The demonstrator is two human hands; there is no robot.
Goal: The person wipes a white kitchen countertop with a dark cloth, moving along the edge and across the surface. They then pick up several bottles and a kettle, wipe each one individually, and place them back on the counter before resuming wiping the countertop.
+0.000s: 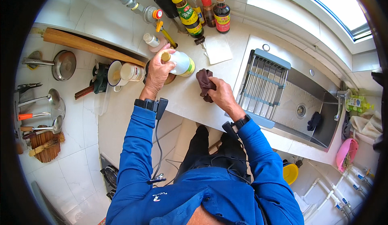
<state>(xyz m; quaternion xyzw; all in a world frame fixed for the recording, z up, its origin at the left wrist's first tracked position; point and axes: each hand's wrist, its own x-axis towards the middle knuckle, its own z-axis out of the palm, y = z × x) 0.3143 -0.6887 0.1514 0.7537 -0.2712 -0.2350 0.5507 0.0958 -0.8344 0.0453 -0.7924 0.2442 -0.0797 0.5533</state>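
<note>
My left hand (pixel 159 69) grips a pale translucent plastic bottle (pixel 182 62) with a gold cap and a yellow-green label, fingers and thumb around its upper part. Whether its base rests on the countertop (pixel 185 94) is hard to tell. Bunched in my right hand (pixel 223 94) is a dark brown cloth (pixel 204 84), which touches the countertop between the bottle and the sink. Partly hidden behind my left hand and the bottle is a round brown object (pixel 170 79). A small white-capped bottle (pixel 150 39) stands just beyond my left fingers.
Sauce bottles (pixel 222 16) stand along the wall behind white paper sheets (pixel 218 50). To the right, a metal drying rack (pixel 262 87) spans the sink (pixel 298 88). An enamel mug (pixel 115 73) and a white tub (pixel 132 72) are at left, near a wooden board (pixel 91 45).
</note>
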